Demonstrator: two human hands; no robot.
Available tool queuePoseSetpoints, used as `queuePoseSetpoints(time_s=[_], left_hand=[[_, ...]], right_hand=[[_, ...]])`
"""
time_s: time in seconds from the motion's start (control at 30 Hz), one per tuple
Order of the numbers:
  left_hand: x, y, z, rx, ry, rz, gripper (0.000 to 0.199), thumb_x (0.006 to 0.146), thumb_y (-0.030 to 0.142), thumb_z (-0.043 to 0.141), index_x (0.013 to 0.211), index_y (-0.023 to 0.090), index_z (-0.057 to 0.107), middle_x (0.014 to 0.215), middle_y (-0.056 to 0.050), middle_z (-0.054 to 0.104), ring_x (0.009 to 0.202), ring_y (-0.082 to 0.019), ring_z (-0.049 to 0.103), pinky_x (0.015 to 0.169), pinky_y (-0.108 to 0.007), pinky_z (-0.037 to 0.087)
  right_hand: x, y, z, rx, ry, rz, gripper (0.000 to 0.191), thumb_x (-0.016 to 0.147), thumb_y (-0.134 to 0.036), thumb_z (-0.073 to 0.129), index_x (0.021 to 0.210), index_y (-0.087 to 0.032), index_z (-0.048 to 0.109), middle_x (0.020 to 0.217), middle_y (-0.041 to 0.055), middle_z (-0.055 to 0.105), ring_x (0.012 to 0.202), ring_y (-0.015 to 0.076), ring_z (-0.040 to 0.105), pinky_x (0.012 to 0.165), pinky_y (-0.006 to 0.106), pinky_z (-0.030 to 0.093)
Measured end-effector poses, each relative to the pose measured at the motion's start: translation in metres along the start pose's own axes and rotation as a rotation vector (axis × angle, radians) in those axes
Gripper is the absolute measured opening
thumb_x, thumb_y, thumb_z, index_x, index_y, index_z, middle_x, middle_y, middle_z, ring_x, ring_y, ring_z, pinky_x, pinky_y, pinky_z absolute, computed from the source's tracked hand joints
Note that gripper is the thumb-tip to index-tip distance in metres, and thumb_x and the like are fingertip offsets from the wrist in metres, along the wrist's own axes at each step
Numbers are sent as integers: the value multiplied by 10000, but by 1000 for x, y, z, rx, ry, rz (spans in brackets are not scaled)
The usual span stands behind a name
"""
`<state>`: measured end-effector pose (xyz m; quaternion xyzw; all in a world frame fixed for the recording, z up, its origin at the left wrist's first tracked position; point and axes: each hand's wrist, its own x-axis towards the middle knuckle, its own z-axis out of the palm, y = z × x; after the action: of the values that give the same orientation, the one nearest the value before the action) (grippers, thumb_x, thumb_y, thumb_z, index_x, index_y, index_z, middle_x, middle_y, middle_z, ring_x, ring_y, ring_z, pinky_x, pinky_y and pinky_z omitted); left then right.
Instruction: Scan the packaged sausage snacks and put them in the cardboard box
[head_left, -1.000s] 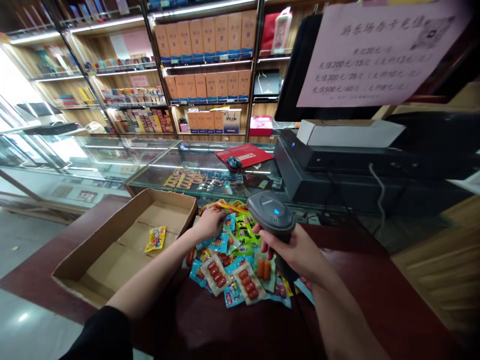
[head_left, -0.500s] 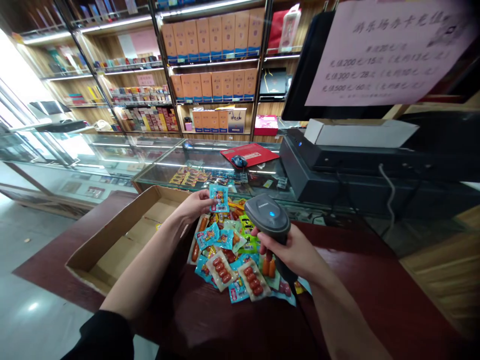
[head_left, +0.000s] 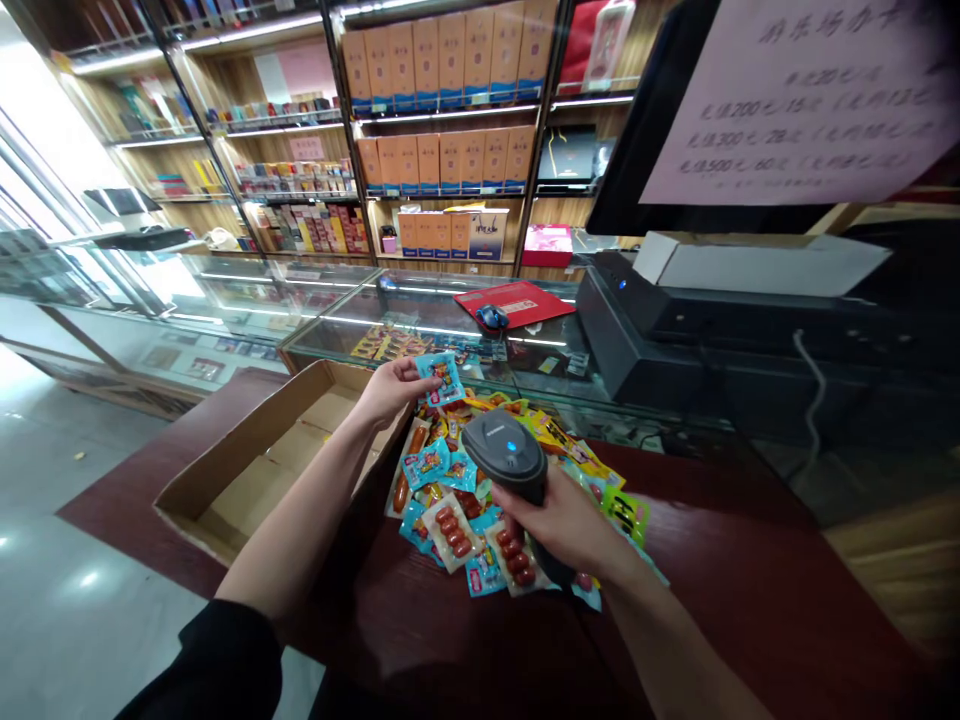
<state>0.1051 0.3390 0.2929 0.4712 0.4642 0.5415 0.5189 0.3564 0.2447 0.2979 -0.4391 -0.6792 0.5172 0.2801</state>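
One blue packet (head_left: 442, 380) was pinched between the thumb and fingers of the left hand (head_left: 391, 393), held up near the far edge of the snack heap (head_left: 451, 532). Over that heap, I saw the right hand (head_left: 566, 525) wrapped round a dark scanner (head_left: 504, 455); an open cardboard box (head_left: 251, 495) sat alongside.

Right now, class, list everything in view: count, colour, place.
Snack packets: many, multicoloured, on maroon counter
Held packet: one, blue, left hand
Scanner: one, grey, right hand
Carton: one, brown, left of packets
Glass cases: several, clear, behind counter
Mat: one, red, on glass
Mouse: one, blue, on mat
Monitor: one, black, upper right
Sign: one, pink, on monitor
Small box: one, white, below monitor
Equipment: uncounted, black, under small box
Shelved boxes: many, multicoloured, background
Sleeve: one, black, lower left
Left hand: one, bare, pinching packet
Right hand: one, bare, around scanner
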Motion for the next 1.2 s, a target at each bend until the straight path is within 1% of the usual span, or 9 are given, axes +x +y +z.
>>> queuePoseSetpoints(time_s=[0.17, 0.33, 0.47, 0.63, 0.73, 0.83, 0.93, 1.07, 1.2], left_hand=[[-1, -2, -1, 90, -31, -13, 416, 517, 336, 874, 811, 126, 667, 794, -44, 729, 665, -150, 662, 675, -279, 519], [1, -7, -3, 118, -72, -12, 421, 528, 319, 868, 839, 125, 663, 781, -46, 724, 642, -138, 648, 616, -250, 490], [3, -9, -3, 132, -77, -11, 415, 547, 321, 857, 857, 120, 669, 803, -61, 727, 644, -143, 646, 614, -251, 485], [3, -8, -1, 155, -61, 7, 429, 563, 348, 845, 877, 103, 687, 846, -98, 734, 705, -181, 665, 636, -268, 491], [2, -6, -1, 128, -66, -22, 453, 546, 334, 858, 900, 104, 690, 841, -88, 735, 684, -164, 661, 647, -270, 498], [2, -5, -2, 120, -52, -34, 434, 531, 325, 867, 866, 113, 688, 806, -66, 734, 641, -141, 649, 621, -252, 489], [3, -6, -3, 116, -52, -22, 438, 521, 331, 871, 864, 126, 690, 800, -53, 733, 654, -149, 657, 641, -265, 500], [4, -4, -3, 121, -44, -27, 435, 514, 345, 874, 853, 139, 697, 784, -45, 731, 651, -157, 661, 650, -281, 511], [3, 1, -6, 105, -30, -11, 415, 525, 344, 871, 837, 132, 696, 783, -51, 732, 641, -155, 661, 664, -293, 520]], right_hand=[[2, 11, 7, 22, -52, 64, 265, 847, -426, 592, 711, -209, 522, 505, -16, 599, 419, 134, 568, 421, 232, 436], [3, 12, 7, 2, -51, 85, 272, 850, -420, 593, 701, -204, 525, 502, -10, 595, 430, 138, 577, 423, 236, 450], [2, 10, 6, 0, -56, 84, 269, 856, -406, 582, 692, -204, 515, 504, -9, 591, 433, 136, 575, 437, 241, 458], [2, 8, 6, 12, -16, 53, 237, 835, -385, 610, 705, -208, 520, 491, -27, 581, 422, 131, 565, 440, 238, 448], [1, 4, 5, 20, -28, 73, 235, 834, -383, 606, 700, -208, 523, 485, -21, 590, 421, 135, 572, 437, 236, 445], [0, -2, 4, 27, -22, 83, 218, 827, -381, 611, 721, -208, 532, 496, -18, 602, 431, 137, 585, 441, 234, 452], [-1, -5, 4, 46, -27, 97, 208, 819, -389, 618, 752, -209, 536, 516, -18, 612, 437, 140, 593, 446, 242, 463], [-2, -5, 5, 39, -15, 97, 212, 810, -396, 628, 768, -210, 535, 516, -19, 606, 453, 146, 594, 455, 250, 471], [-2, 0, 5, 32, -3, 72, 256, 805, -448, 634, 761, -213, 543, 536, -5, 623, 458, 150, 584, 445, 255, 470]])
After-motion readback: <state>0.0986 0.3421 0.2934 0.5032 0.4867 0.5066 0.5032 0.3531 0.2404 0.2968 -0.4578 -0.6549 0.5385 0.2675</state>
